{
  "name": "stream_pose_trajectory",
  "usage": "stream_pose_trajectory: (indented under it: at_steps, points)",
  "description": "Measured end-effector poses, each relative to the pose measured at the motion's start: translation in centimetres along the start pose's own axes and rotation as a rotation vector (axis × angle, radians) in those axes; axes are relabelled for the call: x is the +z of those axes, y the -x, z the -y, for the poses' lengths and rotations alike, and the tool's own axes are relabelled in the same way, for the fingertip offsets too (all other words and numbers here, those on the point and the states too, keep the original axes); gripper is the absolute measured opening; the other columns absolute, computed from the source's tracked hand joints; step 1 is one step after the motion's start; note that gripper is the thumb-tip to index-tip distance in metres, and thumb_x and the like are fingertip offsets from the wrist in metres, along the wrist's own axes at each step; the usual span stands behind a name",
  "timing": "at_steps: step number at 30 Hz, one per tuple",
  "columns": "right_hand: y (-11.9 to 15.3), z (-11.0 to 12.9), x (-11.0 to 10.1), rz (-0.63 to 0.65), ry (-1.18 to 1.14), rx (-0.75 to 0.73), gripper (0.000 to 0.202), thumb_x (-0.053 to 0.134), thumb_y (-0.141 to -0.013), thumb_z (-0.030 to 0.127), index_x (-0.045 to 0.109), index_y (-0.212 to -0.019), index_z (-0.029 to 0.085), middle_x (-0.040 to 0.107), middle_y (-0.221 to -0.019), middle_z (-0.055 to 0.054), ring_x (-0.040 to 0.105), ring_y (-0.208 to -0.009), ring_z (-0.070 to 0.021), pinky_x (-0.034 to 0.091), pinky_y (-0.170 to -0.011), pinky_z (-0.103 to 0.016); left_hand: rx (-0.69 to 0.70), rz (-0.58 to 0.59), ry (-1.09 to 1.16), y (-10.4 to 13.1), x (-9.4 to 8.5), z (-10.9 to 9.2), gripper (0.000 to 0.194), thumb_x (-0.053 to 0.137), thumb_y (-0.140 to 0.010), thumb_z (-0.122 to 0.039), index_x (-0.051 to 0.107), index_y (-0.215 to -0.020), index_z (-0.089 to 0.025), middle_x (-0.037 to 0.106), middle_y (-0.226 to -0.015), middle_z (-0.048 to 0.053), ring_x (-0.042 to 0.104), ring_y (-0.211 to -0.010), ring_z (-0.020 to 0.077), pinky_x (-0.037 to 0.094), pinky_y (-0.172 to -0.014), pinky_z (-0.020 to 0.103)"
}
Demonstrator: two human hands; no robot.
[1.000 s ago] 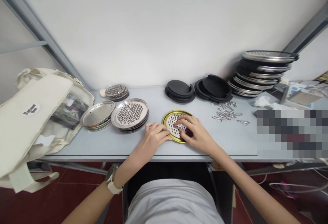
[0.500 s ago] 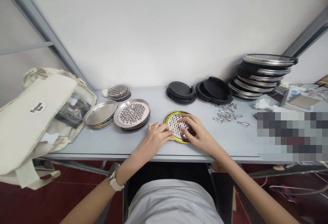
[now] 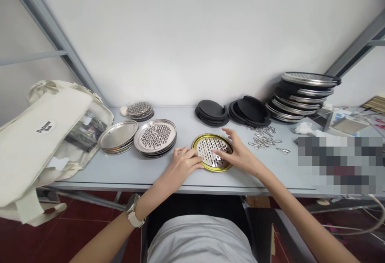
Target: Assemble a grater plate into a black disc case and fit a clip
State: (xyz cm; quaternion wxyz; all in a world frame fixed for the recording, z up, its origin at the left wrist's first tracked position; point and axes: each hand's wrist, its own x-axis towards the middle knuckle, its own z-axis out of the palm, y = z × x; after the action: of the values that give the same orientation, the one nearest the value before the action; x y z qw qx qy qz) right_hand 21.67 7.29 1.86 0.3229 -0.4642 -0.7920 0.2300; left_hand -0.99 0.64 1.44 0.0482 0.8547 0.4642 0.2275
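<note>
The left hand (image 3: 183, 167) is grasping a round, gold-rimmed, perforated metal disc (image 3: 209, 154) leftward, the right hand (image 3: 241, 156) hovering unclenched over its right side.

Head cam looks fwd/dn over desk (image 3: 185, 122).

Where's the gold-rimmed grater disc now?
In the head view, just right of centre, the gold-rimmed grater disc lies on the table between the left hand and right hand.
</note>
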Motion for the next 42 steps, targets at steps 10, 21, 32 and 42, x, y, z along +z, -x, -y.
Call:
stream_pose_trajectory:
  at_steps: [10, 21, 32, 42]
  points:
    - [-0.5, 2.4, 1.1, 0.274, 0.262, 0.139, 0.106, 0.072, -0.06, 0.054, 0.021, -0.146, 0.016, 0.039, -0.131, -0.02, 0.035, -0.125, -0.0405, 0.032, -0.103, -0.054, 0.007, 0.001, 0.03, 0.1, 0.0, 0.1, 0.025, 0.047, -0.094, -0.036, 0.063, -0.108, -0.023, 0.062, -0.103, 0.001, 0.052, -0.098, 0.0166, 0.027, -0.091, 0.037]
    - [-0.4, 2.8, 1.7, 0.211, 0.285, 0.223, 0.101, 0.073, -0.057, 0.046, 0.025, -0.142, 0.022, 0.038, -0.129, -0.017, 0.036, -0.117, -0.039, 0.036, -0.094, -0.053, -0.005, -0.089, 0.225, 0.7, 0.4, 0.5, 0.022, 0.054, -0.091, -0.032, 0.065, -0.106, -0.02, 0.064, -0.103, 0.003, 0.053, -0.104, 0.0167, 0.039, -0.097, 0.033]
    - [-0.5, 3.6, 1.2, 0.26, 0.295, 0.3, 0.097, 0.076, -0.057, 0.042, 0.029, -0.14, 0.026, 0.037, -0.13, -0.015, 0.036, -0.116, -0.0384, 0.036, -0.094, -0.052, 0.023, -0.062, 0.163, 0.3, 0.3, 0.0, 0.018, 0.053, -0.092, -0.028, 0.064, -0.105, -0.02, 0.062, -0.102, 0.002, 0.053, -0.106, 0.0156, 0.039, -0.098, 0.033]
    - [-0.1, 1.8, 1.0, 0.256, 0.202, 0.222, 0.1, 0.074, -0.06, 0.055, 0.028, -0.144, 0.024, 0.034, -0.141, -0.016, 0.031, -0.131, -0.0368, 0.031, -0.105, -0.052, 0.031, -0.055, 0.131, 0.4, 0.1, -0.1, 0.023, 0.046, -0.095, -0.031, 0.062, -0.107, -0.02, 0.064, -0.108, 0.004, 0.056, -0.106, 0.0167, 0.039, -0.097, 0.035]
